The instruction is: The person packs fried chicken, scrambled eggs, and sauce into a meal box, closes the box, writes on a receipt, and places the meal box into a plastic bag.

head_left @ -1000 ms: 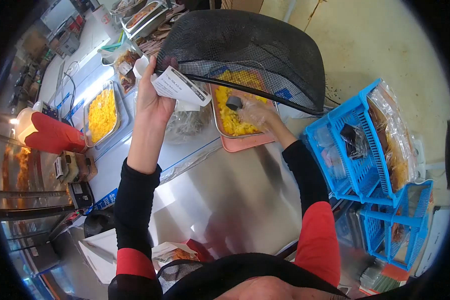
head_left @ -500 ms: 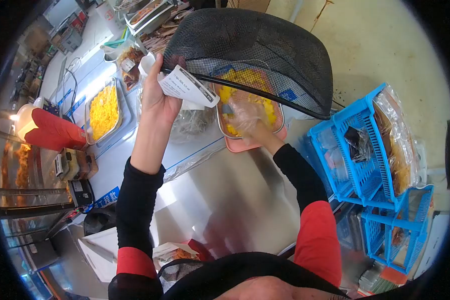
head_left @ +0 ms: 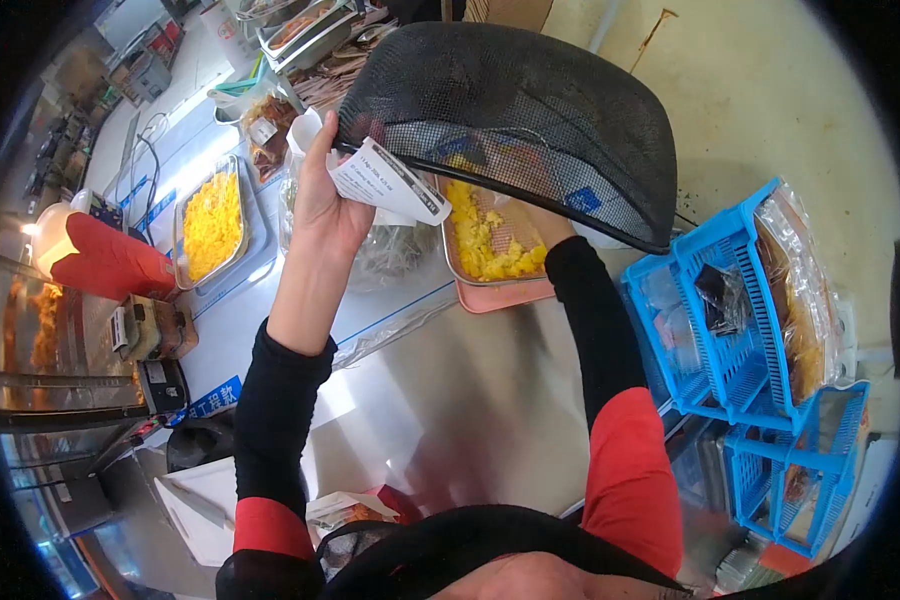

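My left hand (head_left: 330,215) is closed on the rim of a black mesh food cover (head_left: 515,90), tilting it up. Pinched in the same hand is a curled printed paper slip (head_left: 385,180). Beneath the raised cover sits a metal tray (head_left: 519,221) of crumbled yellow food (head_left: 490,250), resting on a pink board (head_left: 500,298). My right hand (head_left: 550,222) reaches in over the tray's right side under the cover. Its fingers are hidden behind the mesh, so what they hold cannot be seen.
A second tray of yellow food (head_left: 213,225) stands to the left, near a red carton (head_left: 110,262). Clear plastic bags (head_left: 395,250) lie beside the nearer tray. Blue plastic baskets (head_left: 735,330) stand at right. A white board (head_left: 198,515) is at lower left.
My right hand has moved from the middle of the tray up and right, under the cover. My left hand still holds up the cover with the slip.
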The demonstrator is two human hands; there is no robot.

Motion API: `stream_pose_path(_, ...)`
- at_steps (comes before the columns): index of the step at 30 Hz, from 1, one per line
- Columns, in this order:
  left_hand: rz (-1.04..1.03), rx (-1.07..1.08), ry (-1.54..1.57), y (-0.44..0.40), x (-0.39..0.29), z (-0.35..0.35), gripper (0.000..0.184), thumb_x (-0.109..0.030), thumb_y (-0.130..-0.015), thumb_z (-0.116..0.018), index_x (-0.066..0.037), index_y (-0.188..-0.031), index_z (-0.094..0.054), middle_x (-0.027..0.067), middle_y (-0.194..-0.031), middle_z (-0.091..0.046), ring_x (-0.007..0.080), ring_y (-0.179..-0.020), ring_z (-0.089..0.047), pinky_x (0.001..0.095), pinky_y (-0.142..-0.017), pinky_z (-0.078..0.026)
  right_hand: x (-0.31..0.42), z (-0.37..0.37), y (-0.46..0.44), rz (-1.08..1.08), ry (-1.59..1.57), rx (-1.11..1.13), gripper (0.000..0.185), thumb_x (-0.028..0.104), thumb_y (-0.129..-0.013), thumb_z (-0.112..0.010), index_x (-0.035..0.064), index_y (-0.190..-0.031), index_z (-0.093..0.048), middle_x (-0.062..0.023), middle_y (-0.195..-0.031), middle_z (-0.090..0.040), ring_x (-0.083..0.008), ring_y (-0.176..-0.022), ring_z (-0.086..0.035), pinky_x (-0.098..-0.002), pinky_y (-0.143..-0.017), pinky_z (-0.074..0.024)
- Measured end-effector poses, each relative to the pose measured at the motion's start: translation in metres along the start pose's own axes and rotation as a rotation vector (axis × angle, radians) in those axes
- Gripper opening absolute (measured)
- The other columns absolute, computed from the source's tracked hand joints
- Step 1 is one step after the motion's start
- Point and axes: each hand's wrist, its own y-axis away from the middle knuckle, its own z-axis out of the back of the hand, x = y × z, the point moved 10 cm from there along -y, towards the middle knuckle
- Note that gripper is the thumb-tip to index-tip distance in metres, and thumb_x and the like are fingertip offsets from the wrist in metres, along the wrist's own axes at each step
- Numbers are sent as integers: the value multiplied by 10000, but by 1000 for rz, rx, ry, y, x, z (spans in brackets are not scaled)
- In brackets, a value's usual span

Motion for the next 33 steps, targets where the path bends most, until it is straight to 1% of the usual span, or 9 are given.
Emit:
stream_pose_path(4, -5, -5, 28, 2, -1, -1, 106, -115, -870, -568, -49, -949, -545, 115, -820, -646, 212, -715, -662, 305, -598, -583, 7, 19, -4, 126, -132, -167, 554, 362, -804, -566, 93, -1269, -430, -172, -1259, -481, -354, -1151, -469, -457, -959, -372)
stream_pose_path(7, 0, -68, -38, -3, -4, 17, 243, -199, -873, -575, -31, -1038, -516, 101, -887, -633, 178, -754, -631, 295, -676, -553, 10, -7, 10, 214, -126, 71, 579, 368, -803, -566, 92, -1287, -409, -177, -1275, -465, -354, -1165, -455, -444, -971, -364)
stream_pose_path(11, 11, -36, -21, -4, -3, 15, 244, -195, -869, -580, -36, -1038, -508, 96, -873, -629, 170, -719, -628, 289, -654, -555, 13, -46, 40, 285, -35, 297, 614, 377, -800, -566, 92, -1312, -380, -183, -1297, -445, -353, -1184, -438, -427, -987, -353)
stream_pose_path(16, 27, 35, 76, -3, 1, 5, 130, -119, -868, -571, -25, -956, -548, 118, -840, -651, 206, -723, -663, 304, -616, -584, 35, -53, 45, 300, -24, 120, 659, 388, -798, -566, 91, -1342, -344, -191, -1323, -418, -352, -1208, -415, -406, -1007, -340)
stream_pose_path(19, 12, 16, 59, -1, 0, 6, 139, -117, -868, -570, -24, -967, -541, 117, -846, -650, 206, -723, -662, 304, -618, -585, 41, -55, 59, 139, -58, 244, 663, 407, -796, -585, 113, -1347, -361, -153, -1358, -400, -349, -1234, -394, -410, -1026, -319)
stream_pose_path(21, 19, 1, 60, -5, -2, 11, 143, -117, -867, -570, -25, -972, -538, 115, -845, -649, 206, -718, -662, 304, -616, -584, 52, -28, 63, 197, -10, -11, 616, 416, -750, -594, 62, -1233, -448, -220, -1150, -551, -350, -1051, -540, -422, -908, -419)
stream_pose_path(25, 48, 51, 56, -5, 0, 12, 154, -124, -869, -570, -23, -980, -533, 117, -862, -646, 205, -729, -660, 305, -614, -582, 50, -38, 52, 256, 10, -106, 563, 418, -751, -596, 66, -1180, -497, -206, -1136, -564, -345, -1042, -548, -415, -895, -426)
stream_pose_path(28, -3, -14, 47, 1, 0, 6, 149, -135, -873, -566, -23, -968, -541, 118, -863, -646, 204, -738, -660, 306, -610, -580, 33, -80, 31, 188, -29, 123, 665, 456, -806, -547, 161, -1364, -337, -146, -1396, -345, -333, -1273, -342, -450, -1045, -280)
stream_pose_path(33, 33, 0, 64, -5, -1, 12, 135, -136, -876, -561, -33, -963, -545, 115, -849, -646, 202, -728, -661, 302, -602, -579, 2, -85, 9, 175, 25, 279, 634, 452, -808, -549, 166, -1347, -374, -137, -1386, -363, -326, -1277, -337, -439, -1054, -264)
